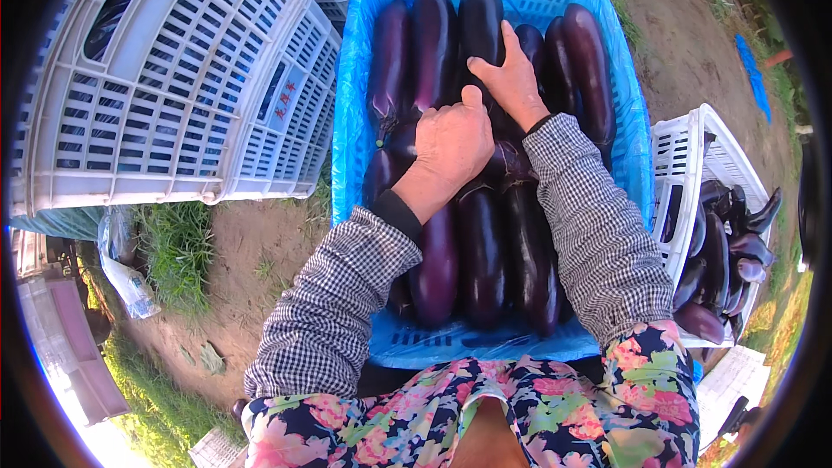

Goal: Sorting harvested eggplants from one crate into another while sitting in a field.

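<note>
A crate lined with blue plastic film stands right before me, full of long, glossy dark purple eggplants. My right hand lies on a dark eggplant in the far row, its thumb and forefinger spread around the sides. Close to that eggplant's near end is my left hand, fingers curled and thumb raised; what is under its fingers is hidden. Paler purple eggplants lie side by side to the left. In the near row, more eggplants point towards me, partly beneath my forearms.
Stacked white slatted crates rise close on the left, with dark contents behind their slats. At the right, a white crate holds loose eggplants. Bare soil and grass surround them. A crumpled plastic bag lies at left.
</note>
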`<state>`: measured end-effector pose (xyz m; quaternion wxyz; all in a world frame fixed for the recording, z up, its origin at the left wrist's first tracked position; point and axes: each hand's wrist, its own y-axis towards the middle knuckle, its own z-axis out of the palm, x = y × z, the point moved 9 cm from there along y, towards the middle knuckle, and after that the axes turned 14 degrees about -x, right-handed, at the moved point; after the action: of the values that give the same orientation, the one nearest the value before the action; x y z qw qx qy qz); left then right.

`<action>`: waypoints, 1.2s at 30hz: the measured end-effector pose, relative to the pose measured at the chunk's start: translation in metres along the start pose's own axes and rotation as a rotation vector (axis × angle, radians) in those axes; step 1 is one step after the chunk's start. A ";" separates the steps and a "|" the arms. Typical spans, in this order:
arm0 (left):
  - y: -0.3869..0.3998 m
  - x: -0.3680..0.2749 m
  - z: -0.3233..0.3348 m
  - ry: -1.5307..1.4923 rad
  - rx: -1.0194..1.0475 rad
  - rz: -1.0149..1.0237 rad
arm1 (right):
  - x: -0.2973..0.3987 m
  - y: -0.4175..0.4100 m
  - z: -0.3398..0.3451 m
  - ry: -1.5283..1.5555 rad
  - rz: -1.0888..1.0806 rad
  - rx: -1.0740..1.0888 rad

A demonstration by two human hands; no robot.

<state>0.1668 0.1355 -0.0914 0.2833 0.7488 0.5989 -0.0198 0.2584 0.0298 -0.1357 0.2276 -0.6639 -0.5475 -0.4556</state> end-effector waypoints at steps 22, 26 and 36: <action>-0.008 -0.080 -0.064 -0.585 -0.163 0.227 | 0.126 -0.263 -0.447 0.500 0.122 -0.217; -0.020 -0.115 -0.081 -0.741 -0.046 0.167 | 0.135 -0.340 -0.514 0.553 0.048 -0.244; -0.049 -0.124 -0.088 -0.744 0.112 0.063 | 0.092 -0.361 -0.511 0.628 0.207 -0.514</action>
<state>0.0601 0.0706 0.0086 0.4407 0.7228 0.4294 -0.3145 -0.2627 -0.2251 0.1177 0.2551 -0.5794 -0.2504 -0.7324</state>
